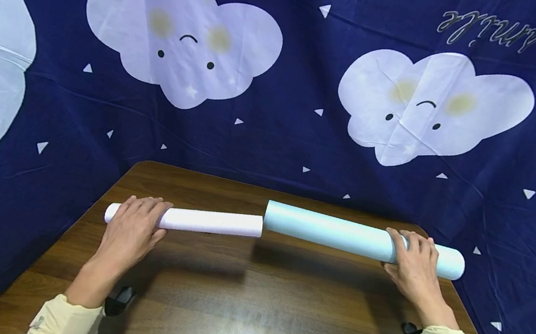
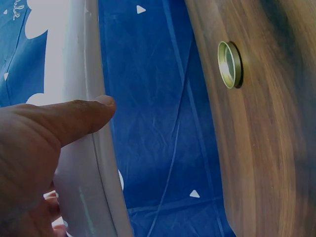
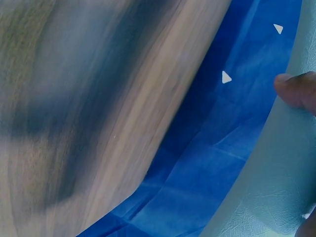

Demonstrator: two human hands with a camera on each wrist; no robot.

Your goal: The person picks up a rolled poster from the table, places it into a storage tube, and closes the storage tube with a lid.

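Note:
My left hand [image 1: 133, 227] grips a thin white roll [image 1: 213, 222] near its left end, fingers over the top and thumb on the near side. In the left wrist view a seam line runs along the white roll [image 2: 81, 187], with the thumb laid across it. A thicker light blue roll [image 1: 326, 229] is held by my right hand [image 1: 414, 267] near its right end. Its surface looks finely grained in the right wrist view, where the thumb [image 3: 296, 91] presses on it. The rolls lie nearly end to end above the table, their inner ends side by side in the head view.
Below is a brown wood-grain table [image 1: 276, 318] with the rolls' shadows on it. A gold-coloured ring-shaped lid [image 2: 229, 65] sits on the table in the left wrist view. A dark blue cloth [image 1: 297, 148] with white clouds hangs behind and at both sides.

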